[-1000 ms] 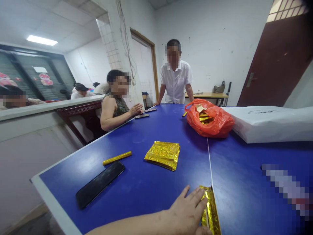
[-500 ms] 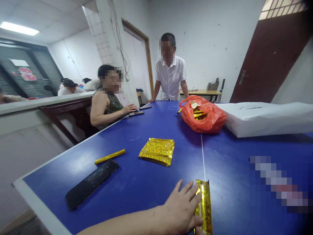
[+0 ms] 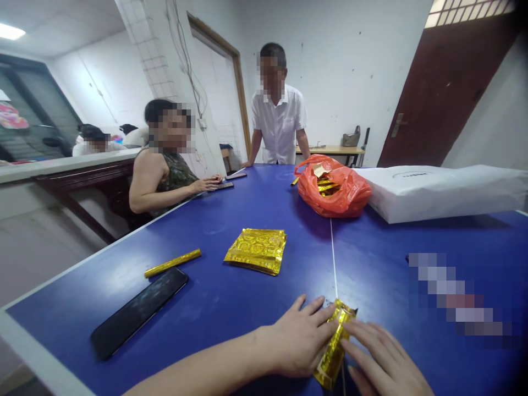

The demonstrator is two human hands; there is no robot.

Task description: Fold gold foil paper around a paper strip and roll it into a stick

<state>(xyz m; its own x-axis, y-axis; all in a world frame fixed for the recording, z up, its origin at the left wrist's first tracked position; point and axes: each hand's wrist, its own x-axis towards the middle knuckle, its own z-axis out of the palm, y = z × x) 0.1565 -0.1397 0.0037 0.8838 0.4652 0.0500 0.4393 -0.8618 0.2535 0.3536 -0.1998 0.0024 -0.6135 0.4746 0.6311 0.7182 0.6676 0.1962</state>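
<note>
A folded strip of gold foil paper (image 3: 334, 344) lies on the blue table (image 3: 247, 209) at the near edge, tilted between my two hands. My left hand (image 3: 299, 338) presses its fingers flat against the strip's left side. My right hand (image 3: 385, 363) lies on the table with its fingers touching the strip's right side. A stack of gold foil sheets (image 3: 256, 250) sits further out at the middle. A rolled gold foil stick (image 3: 172, 263) lies to the left, next to a black phone (image 3: 139, 311).
An orange plastic bag (image 3: 333, 187) with gold foil inside and a white paper bag (image 3: 441, 190) lie at the far right. A seated person (image 3: 165, 165) rests a hand by two phones (image 3: 229, 180) at the far left edge. A person in a white shirt (image 3: 278, 121) leans on the far end.
My right hand has come into view and onto the foil strip. The strip has turned from nearly straight to tilted. The camera has panned right and down a little.
</note>
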